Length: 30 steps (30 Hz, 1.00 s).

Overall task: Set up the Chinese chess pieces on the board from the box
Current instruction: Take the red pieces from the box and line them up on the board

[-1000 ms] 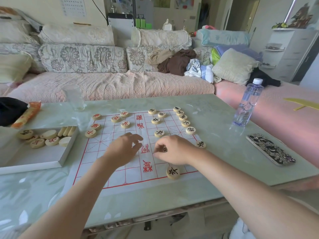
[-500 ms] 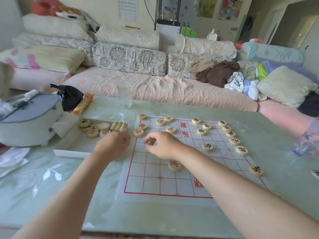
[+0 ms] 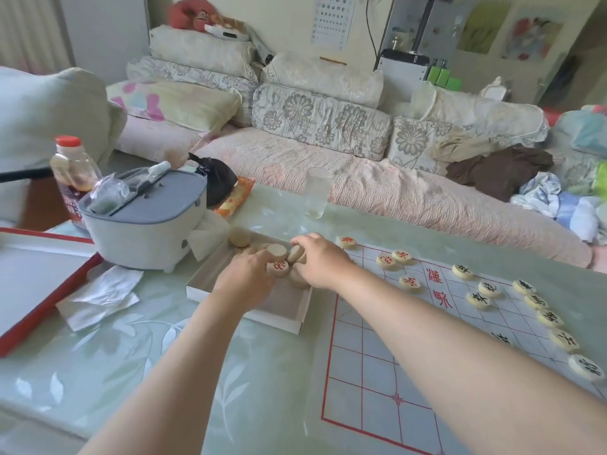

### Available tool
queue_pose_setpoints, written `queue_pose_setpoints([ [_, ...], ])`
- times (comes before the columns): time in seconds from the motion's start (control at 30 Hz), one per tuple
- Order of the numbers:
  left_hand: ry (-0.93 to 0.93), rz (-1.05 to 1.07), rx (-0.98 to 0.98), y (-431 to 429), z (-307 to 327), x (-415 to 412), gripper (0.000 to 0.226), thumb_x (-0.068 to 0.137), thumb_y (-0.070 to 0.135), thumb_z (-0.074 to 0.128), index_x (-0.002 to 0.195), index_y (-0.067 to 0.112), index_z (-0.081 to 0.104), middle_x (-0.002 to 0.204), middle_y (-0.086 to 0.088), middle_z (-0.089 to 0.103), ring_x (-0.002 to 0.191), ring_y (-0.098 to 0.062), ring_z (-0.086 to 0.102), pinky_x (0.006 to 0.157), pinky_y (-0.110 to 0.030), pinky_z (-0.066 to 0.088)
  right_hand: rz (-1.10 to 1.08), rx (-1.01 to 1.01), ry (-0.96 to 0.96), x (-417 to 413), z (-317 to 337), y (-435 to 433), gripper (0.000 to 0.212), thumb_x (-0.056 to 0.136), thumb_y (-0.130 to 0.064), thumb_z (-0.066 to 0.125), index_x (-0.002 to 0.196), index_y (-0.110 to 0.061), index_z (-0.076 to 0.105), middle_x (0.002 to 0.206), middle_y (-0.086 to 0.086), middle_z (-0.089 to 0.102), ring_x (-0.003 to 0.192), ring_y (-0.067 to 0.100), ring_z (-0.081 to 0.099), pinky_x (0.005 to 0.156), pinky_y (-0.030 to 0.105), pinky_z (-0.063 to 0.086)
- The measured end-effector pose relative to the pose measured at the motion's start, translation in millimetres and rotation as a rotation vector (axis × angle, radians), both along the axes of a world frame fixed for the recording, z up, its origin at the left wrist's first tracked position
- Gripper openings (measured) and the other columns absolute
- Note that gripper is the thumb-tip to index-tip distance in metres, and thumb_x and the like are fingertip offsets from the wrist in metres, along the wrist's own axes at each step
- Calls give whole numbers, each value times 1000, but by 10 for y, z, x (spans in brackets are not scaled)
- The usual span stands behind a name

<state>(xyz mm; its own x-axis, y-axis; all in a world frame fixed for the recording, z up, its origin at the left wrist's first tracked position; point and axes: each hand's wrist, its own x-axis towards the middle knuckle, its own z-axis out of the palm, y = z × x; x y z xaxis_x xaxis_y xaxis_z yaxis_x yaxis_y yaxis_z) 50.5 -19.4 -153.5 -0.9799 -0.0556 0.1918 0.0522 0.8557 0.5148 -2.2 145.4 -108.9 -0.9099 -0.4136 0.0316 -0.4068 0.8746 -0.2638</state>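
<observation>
Cushioned sofa beyond green table, eye chart on wall

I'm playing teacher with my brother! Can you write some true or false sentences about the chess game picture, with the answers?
1. Both hands are over the box. True: the left hand and the right hand are among the pieces there.
2. The drinking glass is lying on its side. False: it stands upright.
3. Black-lettered pieces sit on the right part of the board. True.
4. The board's lines are blue. False: they are red.
5. The red-lettered piece by the left hand is on the board. False: it is at the box.
</observation>
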Motion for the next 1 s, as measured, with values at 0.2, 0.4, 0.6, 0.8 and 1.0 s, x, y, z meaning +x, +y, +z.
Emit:
queue_pose_setpoints([
  [0.2,8,17,46,-189,-63,-108,29,85,28,60,113,22,63,109,-6,60,106,-27,55,88,-35,45,100,98,45,-230,-119,-352,47,92,-39,61,137,-31,51,138,-1,51,128,23,50,99,33,42],
  [0.4,43,41,60,-266,-87,-153,37,84,21,61,121,18,59,116,-8,56,107,-28,56,88,-36,46,147,83,97,-321,-168,-463,38,97,-47,55,129,-27,54,133,-1,54,121,21,54,90,30,40],
  [0.6,99,26,52,-255,-37,-107,44,85,14,59,129,20,54,124,-6,53,109,-29,55,86,-41,48,110,-27,5,-277,-108,-450,34,103,-38,38,125,-25,61,125,6,64,115,27,58,91,36,47],
  [0.8,56,-13,198,-163,35,-31,58,76,29,76,130,24,54,116,-1,59,105,-21,57,88,-36,48,23,-355,-211,-171,-113,-417,28,104,-21,45,121,-14,66,104,1,67,92,18,62,78,27,48],
  [1.0,108,56,203,-179,105,-42,55,77,23,77,127,16,56,121,-7,55,106,-22,54,80,-22,37,-17,-506,-289,-179,-63,-421,17,100,-25,56,116,-22,56,100,2,70,54,0,59,58,24,44],
])
